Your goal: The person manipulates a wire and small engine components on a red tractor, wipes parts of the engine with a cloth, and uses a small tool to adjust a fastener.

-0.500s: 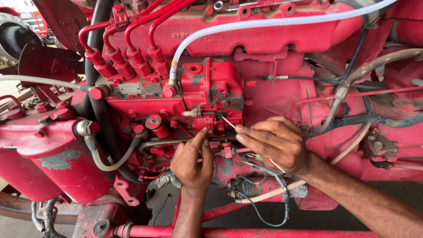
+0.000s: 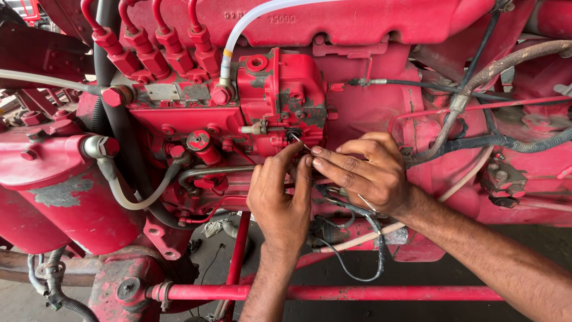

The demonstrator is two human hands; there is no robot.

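- Head view: since the earlier frame both hands have risen slightly toward the red injection pump, and the fingertips that stood a little apart now meet just below the pump's small side fitting.
- The left hand reaches up from below with its back to the camera; its thumb and forefinger pinch together at the thin metal wire, so this grip is clenched on the wire's upper part.
- The right hand comes in from the lower right, its forearm crossing the corner of the picture. Its fingertips press against the left hand's, clenched on the same wire, whose lower end shows again below the palm.
- The wire slants from the dark hole in the pump's side fitting down between the two hands.
- The surface all around is a red-painted engine block, chipped and oily in places, with grey patches where the paint has gone.
- A clear plastic hose curves up from a fitting on top of the pump; four red injector pipes stand in a row to its left.
- A red cylindrical filter housing sits at the left, with a grey hose beside it.
- Black cables loop under the hands, above a red rod.
- Below is a grey concrete floor, dusty.
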